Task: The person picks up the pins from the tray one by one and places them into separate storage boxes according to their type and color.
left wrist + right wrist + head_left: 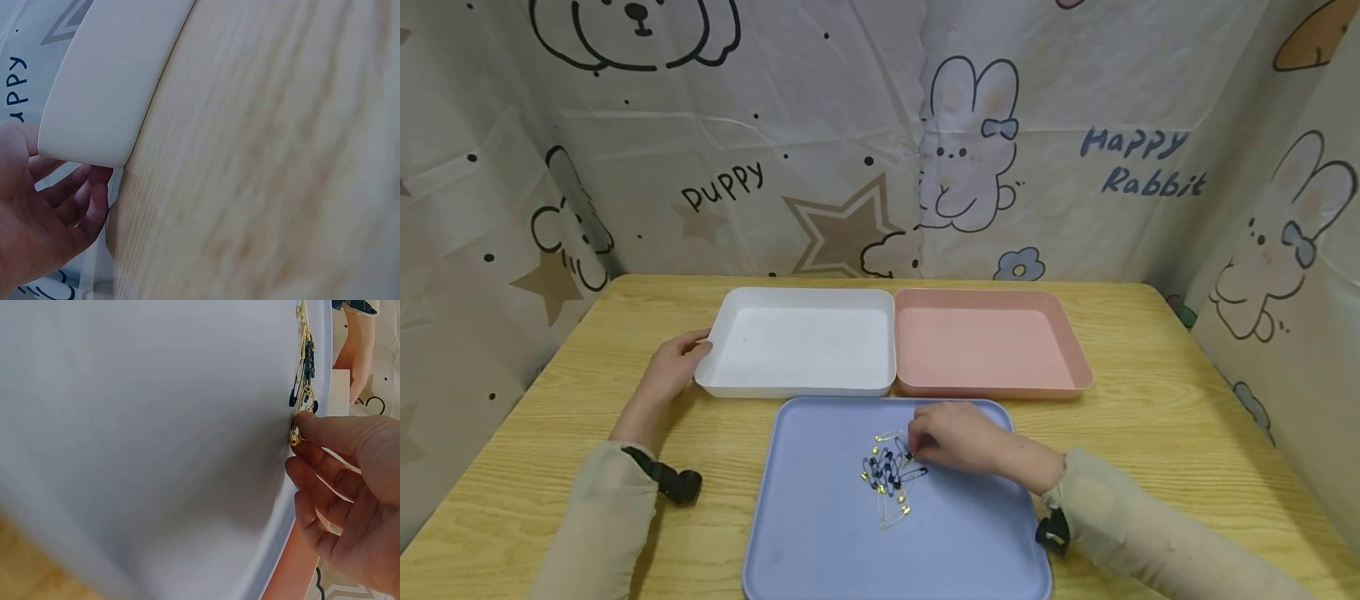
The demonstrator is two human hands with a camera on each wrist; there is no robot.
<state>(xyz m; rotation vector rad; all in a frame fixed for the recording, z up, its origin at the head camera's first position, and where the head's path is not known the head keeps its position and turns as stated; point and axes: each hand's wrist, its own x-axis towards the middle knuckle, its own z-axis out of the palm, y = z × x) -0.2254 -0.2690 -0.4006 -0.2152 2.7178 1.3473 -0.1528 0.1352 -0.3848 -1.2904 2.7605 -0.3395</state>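
While the right hand works over the shallow, periwinkle-blue rectangular tray, its thumb and index pinch a gold-coloured metal safety pin at the pile's R edge; its other fingers are bent, w/ nothing in them. Small pile of black and gold-coloured metal safety pins lies abt mid-tray, toward the far side, some overlapping, a few gold ones at the near edge.

Left hand grips the L end of the shallow, white rectangular tray, thumb at the rim, fingers curled by the outer wall. White tray sits directly beyond the blue one, side by side w/ a shallow, pink rectangular tray on its R.

All 3 trays on a light, wood-grain table. Pale cloth w/ cartoon print hangs behind & at both sides. Pale sleeves on both arms, black gadget at L wrist, another at R.
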